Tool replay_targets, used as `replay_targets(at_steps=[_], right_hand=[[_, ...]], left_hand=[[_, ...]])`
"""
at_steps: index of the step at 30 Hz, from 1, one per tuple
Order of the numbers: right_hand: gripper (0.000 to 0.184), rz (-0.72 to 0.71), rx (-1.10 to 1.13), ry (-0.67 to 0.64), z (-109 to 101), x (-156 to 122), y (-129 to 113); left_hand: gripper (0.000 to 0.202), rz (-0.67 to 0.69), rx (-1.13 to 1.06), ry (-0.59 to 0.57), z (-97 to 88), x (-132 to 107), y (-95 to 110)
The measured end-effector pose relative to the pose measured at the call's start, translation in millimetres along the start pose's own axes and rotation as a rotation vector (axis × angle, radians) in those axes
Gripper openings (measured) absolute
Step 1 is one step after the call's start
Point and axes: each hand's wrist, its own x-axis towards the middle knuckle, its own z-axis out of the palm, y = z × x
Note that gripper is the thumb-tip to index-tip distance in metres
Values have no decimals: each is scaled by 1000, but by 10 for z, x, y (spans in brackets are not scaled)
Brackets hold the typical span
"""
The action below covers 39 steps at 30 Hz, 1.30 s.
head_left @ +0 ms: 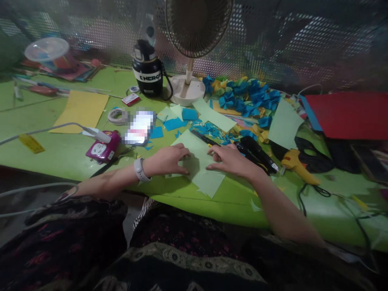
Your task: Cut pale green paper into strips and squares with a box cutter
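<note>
A sheet of pale green paper [209, 184] lies on the table in front of me, its lower edge torn or unevenly cut. My left hand [169, 159] rests over the left part of the paper, thumb and fingers apart. From the other side, my right hand [228, 161] reaches over the paper with bent, separated fingers. Nothing shows in either hand. Just beyond the right fingers lies a slim black tool [201, 137] with a yellow part, its kind unclear. Black-handled objects [257, 153], possibly a stapler, lie beside the right hand.
Left are a phone [140, 127], a tape roll [118, 116], a purple power adapter [104, 147] and yellow paper [80, 111]. Behind stand a black jug [147, 76] and a fan [186, 89]. Blue paper flowers [236, 101] pile up beyond. A yellow glue gun [298, 166] lies right.
</note>
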Motion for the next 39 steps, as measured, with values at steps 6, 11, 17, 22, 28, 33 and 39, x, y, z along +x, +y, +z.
replay_targets(at_steps=[6, 11, 17, 22, 28, 33, 39], right_hand=[[32, -72, -67, 11, 12, -39, -6], [48, -154, -114, 218, 64, -24, 39], [42, -111, 263, 212, 64, -24, -110], [38, 1, 431, 351, -91, 16, -140], [23, 196, 356, 578, -766, 389, 180], [9, 390, 228, 507, -1002, 884, 420], [28, 341, -105, 504, -849, 1005, 405]], left_hand=[[49, 10, -155, 9, 1, 30, -62], [53, 68, -374, 144, -83, 54, -109], [43, 134, -450, 381, -208, 86, -179], [65, 29, -578, 621, -241, 170, -308], [45, -35, -307, 574, -220, 245, -528], [44, -56, 67, 279, -149, 263, -588], [70, 142, 132, 78, -39, 275, -540]])
